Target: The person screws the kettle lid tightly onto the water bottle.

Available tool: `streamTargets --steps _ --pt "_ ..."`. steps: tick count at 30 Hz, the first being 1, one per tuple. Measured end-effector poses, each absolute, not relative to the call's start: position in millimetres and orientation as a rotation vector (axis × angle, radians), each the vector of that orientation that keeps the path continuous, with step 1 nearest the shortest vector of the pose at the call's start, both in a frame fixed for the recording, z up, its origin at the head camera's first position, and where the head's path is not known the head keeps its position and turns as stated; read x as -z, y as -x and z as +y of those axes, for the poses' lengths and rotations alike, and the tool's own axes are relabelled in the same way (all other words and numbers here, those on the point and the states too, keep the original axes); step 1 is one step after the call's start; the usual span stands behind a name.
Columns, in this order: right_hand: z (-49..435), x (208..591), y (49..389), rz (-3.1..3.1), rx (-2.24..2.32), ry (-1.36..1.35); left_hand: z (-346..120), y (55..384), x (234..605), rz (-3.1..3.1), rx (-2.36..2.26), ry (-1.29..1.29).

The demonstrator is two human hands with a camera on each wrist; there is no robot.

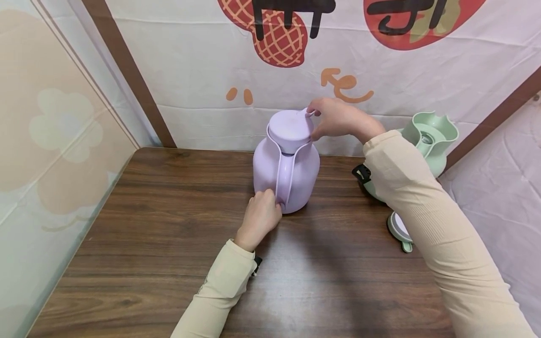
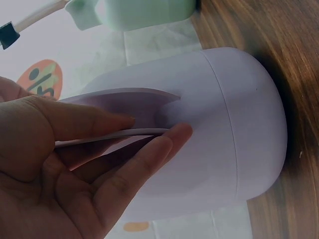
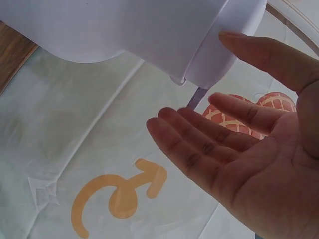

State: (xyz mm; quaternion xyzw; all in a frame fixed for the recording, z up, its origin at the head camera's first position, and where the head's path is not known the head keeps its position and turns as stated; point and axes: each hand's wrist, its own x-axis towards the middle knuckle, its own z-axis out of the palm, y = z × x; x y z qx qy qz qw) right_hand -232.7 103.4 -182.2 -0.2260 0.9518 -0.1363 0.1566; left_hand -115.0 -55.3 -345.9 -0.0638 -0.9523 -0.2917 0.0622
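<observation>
A lilac thermos jug stands upright on the wooden table, its handle facing me. My left hand grips the lower part of the handle. In the left wrist view, the thumb and fingers pinch the edge of that handle. On top of the jug sits a round lilac lid with a small tab at its far right. My right hand holds the lid, with its thumb on the side and fingertips at the tab.
A green jug with an uncovered top stands at the right, partly hidden by my right sleeve. In front of it lies a green-rimmed lid on the table. A printed fabric backdrop rises right behind the jugs.
</observation>
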Motion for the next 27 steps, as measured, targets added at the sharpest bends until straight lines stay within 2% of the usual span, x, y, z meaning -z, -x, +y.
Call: streamTargets --steps 27 --pt "106.0 181.6 236.2 2.681 0.412 0.653 -55.0 114.1 345.8 -2.878 0.886 0.194"
